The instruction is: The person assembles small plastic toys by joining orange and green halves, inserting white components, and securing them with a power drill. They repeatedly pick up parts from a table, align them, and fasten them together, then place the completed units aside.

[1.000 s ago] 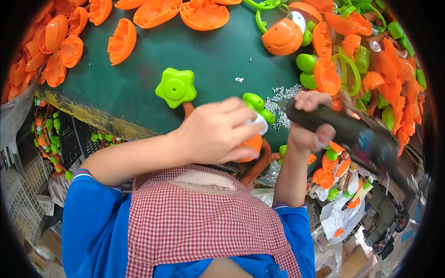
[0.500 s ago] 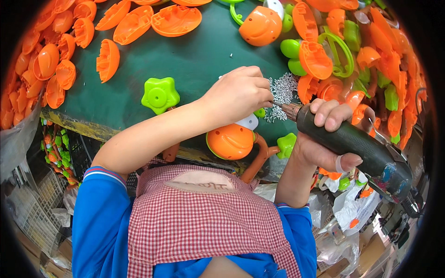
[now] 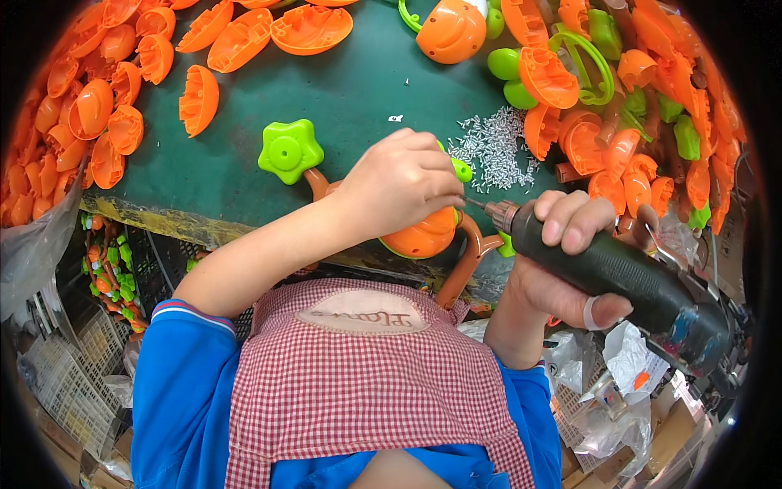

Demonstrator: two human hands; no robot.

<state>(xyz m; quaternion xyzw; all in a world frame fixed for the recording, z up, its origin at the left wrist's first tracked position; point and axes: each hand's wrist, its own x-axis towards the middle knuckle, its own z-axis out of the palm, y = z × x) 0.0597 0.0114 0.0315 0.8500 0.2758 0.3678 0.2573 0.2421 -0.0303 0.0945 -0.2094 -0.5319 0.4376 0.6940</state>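
My right hand point(image 3: 574, 244) is wrapped round a black electric screwdriver point(image 3: 619, 273), its bit pointing left. My left hand point(image 3: 405, 181) is closed, its fingertips at the end of the bit; whatever they pinch is hidden. Under that hand, at the table's near edge, lies a toy with an orange rounded body point(image 3: 423, 234), partly covered by the hand. Brown curved tubes point(image 3: 462, 273) extend from it, and a green star-shaped knob point(image 3: 291, 151) stands at its left. Another green piece point(image 3: 506, 244) shows behind my right wrist. Just beyond my left fingers lies a pile of small silver screws point(image 3: 497, 151).
Orange shell halves point(image 3: 90, 110) are heaped on the left of the green table point(image 3: 244, 98). More orange shells and green parts point(image 3: 586, 90) crowd the right. A crate of small coloured parts point(image 3: 110, 269) stands below the left edge. Plastic bags point(image 3: 603, 424) hang at lower right.
My left hand has moved toward me and slightly left, over the toy, uncovering more of the screws. The screwdriver's bit has followed it downward and left. The whole view has shifted slightly.
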